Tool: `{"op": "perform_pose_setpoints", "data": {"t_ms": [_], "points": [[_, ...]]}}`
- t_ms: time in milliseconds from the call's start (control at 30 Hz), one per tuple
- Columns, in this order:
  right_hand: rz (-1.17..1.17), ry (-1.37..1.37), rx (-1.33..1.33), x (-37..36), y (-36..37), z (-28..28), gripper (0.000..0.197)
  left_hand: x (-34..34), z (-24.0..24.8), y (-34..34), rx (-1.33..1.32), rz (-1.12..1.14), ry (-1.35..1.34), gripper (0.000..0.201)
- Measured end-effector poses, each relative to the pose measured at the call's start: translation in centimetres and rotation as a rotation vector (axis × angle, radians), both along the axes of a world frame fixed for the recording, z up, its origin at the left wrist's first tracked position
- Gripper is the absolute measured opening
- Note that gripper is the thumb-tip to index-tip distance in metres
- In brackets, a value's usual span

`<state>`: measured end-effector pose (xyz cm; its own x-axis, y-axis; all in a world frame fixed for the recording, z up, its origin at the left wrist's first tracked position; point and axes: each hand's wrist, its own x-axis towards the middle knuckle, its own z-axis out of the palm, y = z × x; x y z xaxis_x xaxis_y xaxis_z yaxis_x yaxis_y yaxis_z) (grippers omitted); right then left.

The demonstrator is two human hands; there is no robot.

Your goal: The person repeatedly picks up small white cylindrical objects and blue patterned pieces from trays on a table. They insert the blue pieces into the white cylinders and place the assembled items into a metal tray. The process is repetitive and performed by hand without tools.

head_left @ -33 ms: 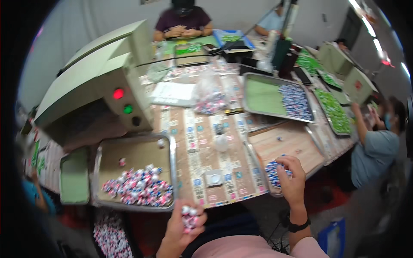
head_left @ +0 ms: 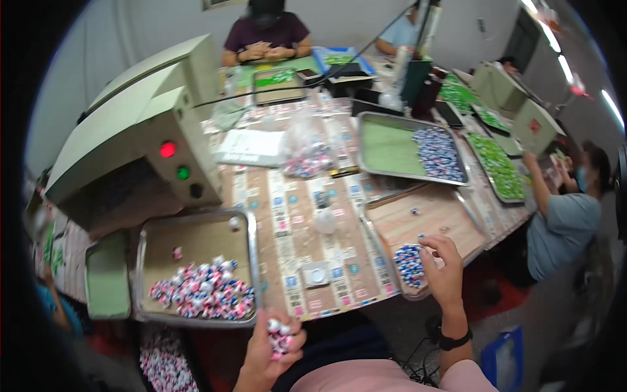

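My left hand (head_left: 262, 353) is closed around several small white, pink and blue pieces (head_left: 279, 340), close to the near right corner of a metal tray (head_left: 253, 261). A heap of similar pieces (head_left: 206, 287) lies in that tray. Over the right side of a shallow container of small blue and white pieces (head_left: 408, 264) is my right hand (head_left: 445, 269). Its thumb and forefinger curl toward each other in a pinch. Whatever may be between those fingertips is too small to make out.
A beige machine (head_left: 140, 130) with red and green buttons stands behind the tray. Beyond the wooden board (head_left: 424, 219), another metal tray (head_left: 385, 147) holds blue and white pieces. A clear bag (head_left: 305, 144) lies mid-table. Co-workers sit across (head_left: 268, 39) and at right (head_left: 565, 215).
The whole view has shifted, so the table and trays appear slightly farther left. My right hand sits a little farther right over its container; the left keeps its handful.
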<state>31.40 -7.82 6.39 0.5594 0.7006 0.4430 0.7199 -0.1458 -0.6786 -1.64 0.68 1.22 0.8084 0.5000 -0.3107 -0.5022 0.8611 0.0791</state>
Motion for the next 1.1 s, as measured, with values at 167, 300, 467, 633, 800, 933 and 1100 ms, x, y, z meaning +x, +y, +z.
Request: {"op": "perform_pose_setpoints", "data": {"t_ms": [167, 300, 467, 633, 800, 933, 1100], "points": [[-0.021, -0.205, -0.233, 8.0, -1.0, -2.8, 0.024, 0.4, 0.5, -0.2, 0.018, -0.123, 0.112, 0.043], [0.152, -0.288, -0.213, 11.6, 2.4, -4.6, 0.023, 1.3, 1.4, -0.5, 0.051, -0.200, 0.229, 0.031], [0.199, -0.266, -0.320, 13.9, 6.0, -5.6, 0.023, 1.9, 1.7, -1.4, -0.013, -0.165, 0.223, 0.025], [0.290, -0.283, -0.338, 13.9, 5.9, -6.7, 0.019, 1.9, -0.1, -1.2, 0.057, -0.177, 0.216, 0.033], [0.269, -0.150, -0.334, 12.7, 5.8, -6.2, 0.019, 2.0, -0.3, -1.1, 0.124, -0.183, 0.244, 0.028], [0.286, -0.072, -0.328, 9.7, 4.0, -2.9, 0.021, 0.9, -0.3, -0.5, 0.134, -0.063, 0.172, 0.026], [0.355, 0.492, -0.300, 2.0, 1.0, 0.8, 0.015, -0.1, 0.3, -0.1, 0.136, 0.030, 0.222, 0.030]]}}
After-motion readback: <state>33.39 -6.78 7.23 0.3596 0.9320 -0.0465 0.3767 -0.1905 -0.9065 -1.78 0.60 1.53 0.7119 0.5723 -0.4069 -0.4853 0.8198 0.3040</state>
